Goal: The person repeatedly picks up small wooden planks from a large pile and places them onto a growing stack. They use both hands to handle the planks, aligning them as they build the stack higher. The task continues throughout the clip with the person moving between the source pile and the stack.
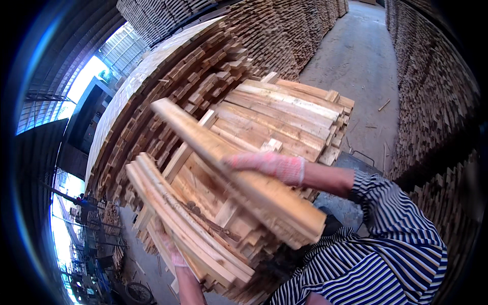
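My right hand (272, 168), in a pink-and-white knit glove, is closed on a long wooden board (274, 203). The board is held at a slant above the stack, and its near end is slightly blurred. My left hand (172, 249), gloved too, is low at the left, against the outer side of several narrow boards (188, 218) lying side by side. Its fingers are blurred and partly hidden by the wood. Under the raised board, crosspieces (178, 160) lie over the stack. Beyond my right hand is a layer of flat boards (279, 119).
A large stack of sawn lumber (198, 81) rises just behind the boards. A wall of piled wood (432, 91) stands at the right, past a concrete aisle (351, 56) with scraps on it. A wheel (138, 293) and machinery are at the lower left.
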`<state>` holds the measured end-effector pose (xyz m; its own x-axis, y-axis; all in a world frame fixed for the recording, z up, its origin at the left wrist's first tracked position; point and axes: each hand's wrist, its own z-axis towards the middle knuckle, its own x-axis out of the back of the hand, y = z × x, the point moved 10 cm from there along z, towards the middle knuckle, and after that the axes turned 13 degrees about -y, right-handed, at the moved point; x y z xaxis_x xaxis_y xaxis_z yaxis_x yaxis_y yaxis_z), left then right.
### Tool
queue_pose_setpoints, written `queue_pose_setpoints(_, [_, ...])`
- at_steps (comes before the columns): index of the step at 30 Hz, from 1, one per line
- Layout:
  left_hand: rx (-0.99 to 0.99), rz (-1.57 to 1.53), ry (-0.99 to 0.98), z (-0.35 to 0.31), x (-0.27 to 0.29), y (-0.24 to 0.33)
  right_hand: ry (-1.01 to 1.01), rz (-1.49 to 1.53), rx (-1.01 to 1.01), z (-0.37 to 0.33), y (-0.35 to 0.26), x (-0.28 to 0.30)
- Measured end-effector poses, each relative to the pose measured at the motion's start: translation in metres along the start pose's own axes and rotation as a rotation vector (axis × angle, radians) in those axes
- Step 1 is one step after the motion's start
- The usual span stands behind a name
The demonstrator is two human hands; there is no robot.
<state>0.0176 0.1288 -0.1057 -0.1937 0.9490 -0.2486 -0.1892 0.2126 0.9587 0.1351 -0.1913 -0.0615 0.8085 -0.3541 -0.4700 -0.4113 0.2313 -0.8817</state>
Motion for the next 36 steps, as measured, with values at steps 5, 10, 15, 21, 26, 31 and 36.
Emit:
queue_pose_setpoints(5, [0.352, -0.129, -0.04, 0.04, -0.072, -0.043, 0.297, 0.128, 0.091, -0.063, -0.05, 0.146])
queue_pose_setpoints(10, [0.708, 0.193, -0.108, 0.045, 0.0, -0.034, 0.311, 0.376, 0.151, -0.084, -0.056, 0.24])
queue_pose_setpoints(15, [0.169, 0.591, -0.01, 0.195, -0.204, 0.053, 0.314, 0.449, 0.149, -0.097, -0.073, 0.283])
queue_pose_setpoints(21, [0.608, -0.436, -0.377, 0.268, -0.411, -0.178, 0.186, 0.038, -0.027, -0.082, -0.08, 0.281])
queue_pose_setpoints(26, [0.564, -0.606, -0.288, 0.275, -0.441, -0.241, 0.229, -0.896, -0.449, -0.103, -0.128, 0.29])
queue_pose_setpoints(31, [0.55, -0.539, -0.216, 0.288, -0.452, -0.237, 0.403, -1.004, -0.282, -0.099, -0.138, 0.321])
queue_pose_setpoints(36, [0.545, -0.532, -0.145, 0.307, -0.413, -0.259, 0.503, -1.121, -0.372, -0.101, -0.148, 0.398])
